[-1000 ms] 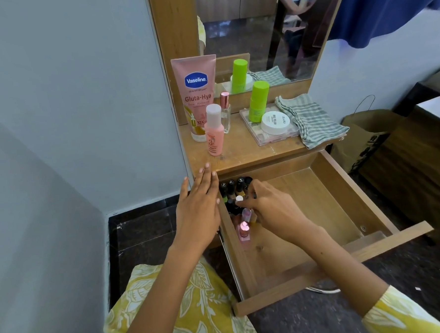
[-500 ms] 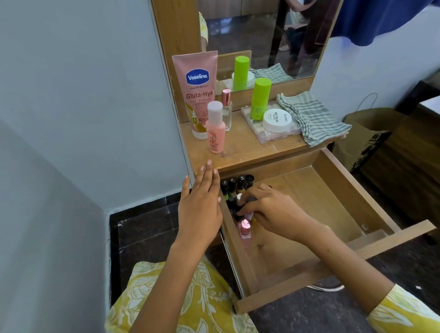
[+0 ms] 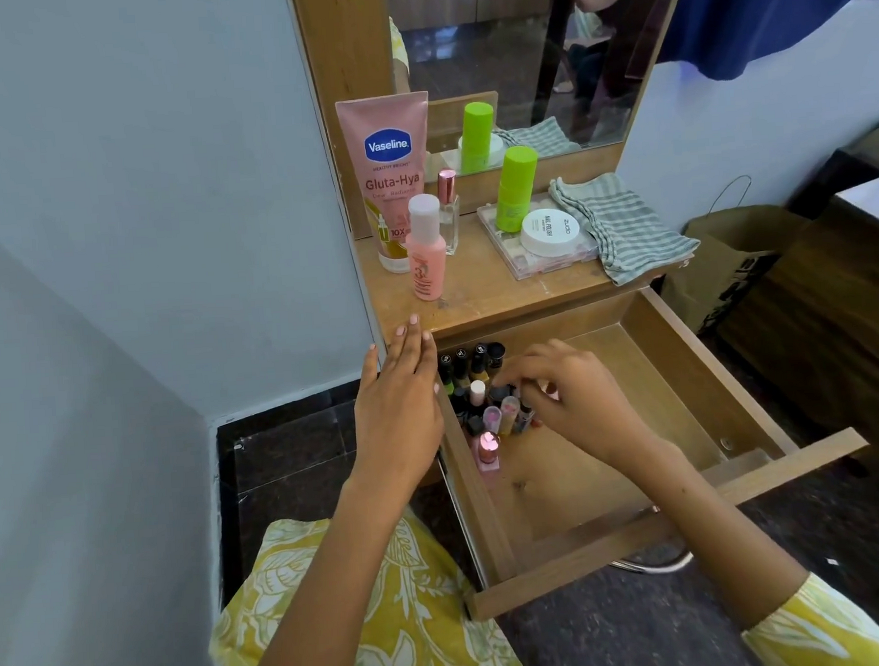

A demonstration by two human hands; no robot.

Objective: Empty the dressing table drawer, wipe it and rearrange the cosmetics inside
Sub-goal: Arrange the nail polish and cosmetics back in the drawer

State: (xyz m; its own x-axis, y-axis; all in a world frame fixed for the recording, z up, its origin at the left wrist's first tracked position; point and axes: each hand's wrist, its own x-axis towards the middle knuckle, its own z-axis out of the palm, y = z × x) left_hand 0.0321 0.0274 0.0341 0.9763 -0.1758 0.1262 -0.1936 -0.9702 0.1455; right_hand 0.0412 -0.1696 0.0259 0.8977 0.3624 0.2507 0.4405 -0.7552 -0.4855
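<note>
While right hand [image 3: 575, 401] pinches among nail polishes [image 3: 482, 397], left hand [image 3: 398, 402] flat; drawer [image 3: 686, 369] open, dark floor [image 3: 279, 445]

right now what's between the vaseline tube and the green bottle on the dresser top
In the head view, a clear perfume bottle with a rose-gold cap stands between the Vaseline tube and green bottle.
</note>
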